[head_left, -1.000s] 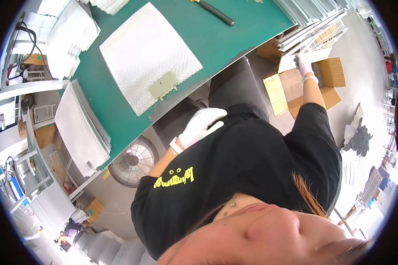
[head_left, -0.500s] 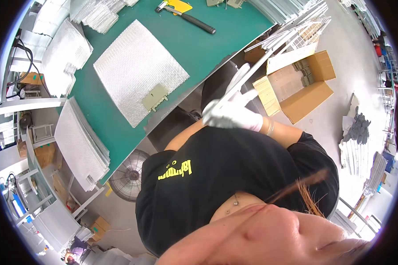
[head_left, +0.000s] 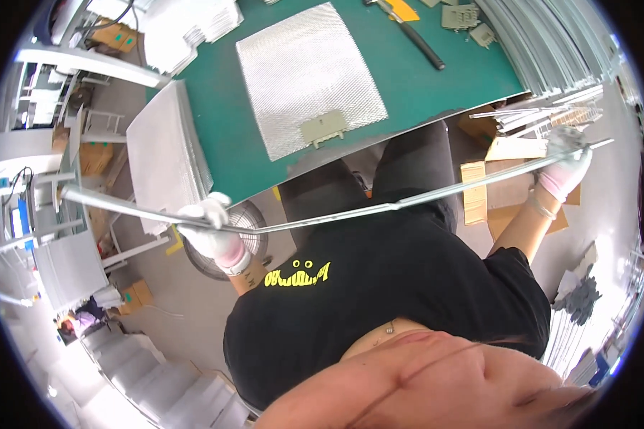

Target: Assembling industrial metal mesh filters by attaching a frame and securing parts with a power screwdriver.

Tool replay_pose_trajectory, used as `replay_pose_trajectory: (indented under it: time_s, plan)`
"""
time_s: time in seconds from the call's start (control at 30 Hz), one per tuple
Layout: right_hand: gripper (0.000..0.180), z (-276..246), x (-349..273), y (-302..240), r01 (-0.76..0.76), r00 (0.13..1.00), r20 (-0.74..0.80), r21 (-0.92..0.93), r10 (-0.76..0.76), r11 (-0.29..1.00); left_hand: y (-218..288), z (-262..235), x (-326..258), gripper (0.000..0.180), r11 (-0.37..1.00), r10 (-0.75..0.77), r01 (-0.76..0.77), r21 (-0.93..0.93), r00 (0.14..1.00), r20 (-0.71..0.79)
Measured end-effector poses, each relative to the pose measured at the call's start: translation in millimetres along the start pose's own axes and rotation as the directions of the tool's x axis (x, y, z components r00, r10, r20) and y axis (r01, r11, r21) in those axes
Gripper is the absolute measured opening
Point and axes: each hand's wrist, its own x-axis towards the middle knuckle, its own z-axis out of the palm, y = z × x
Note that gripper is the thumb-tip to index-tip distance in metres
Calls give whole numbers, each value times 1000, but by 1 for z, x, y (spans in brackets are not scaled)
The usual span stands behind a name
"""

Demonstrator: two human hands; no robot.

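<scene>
A long, thin silvery metal strip (head_left: 350, 214) stretches across in front of my body, with slight kinks along its length. My left hand (head_left: 211, 227), in a white glove, is closed around it toward the left part, and the strip's end sticks out beyond. Near the other end, my white-gloved right hand (head_left: 567, 168) grips the same strip. On the green table (head_left: 444, 93) lies a silvery mesh sheet (head_left: 308, 79). A beige plastic piece (head_left: 323, 129) rests on the sheet's near edge.
A black-handled hammer (head_left: 423, 46) and beige plastic parts (head_left: 461, 17) lie on the table. Metal strips (head_left: 544, 46) are stacked at its right. Mesh sheets (head_left: 164, 150) stand at the left edge. Below are a floor fan (head_left: 254, 222) and a cardboard box (head_left: 474, 193).
My hands have moved far apart, left hand to the left and right hand to the right. The strip now lies crosswise before my body. The view has turned, shifting the table contents rightward.
</scene>
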Motion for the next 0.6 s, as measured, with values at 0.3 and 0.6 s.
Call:
replay_pose_trajectory:
  time_s: [0.3,0.6]
  plan:
    - [40,147,-75,231,-169,711,470,-607,523,776,-60,85,-104,38,776,-507,573,266,816,-279]
    - [44,111,-93,345,252,688,429,-898,586,362,-114,62,92,79,-113,-290,151,982,940,-178]
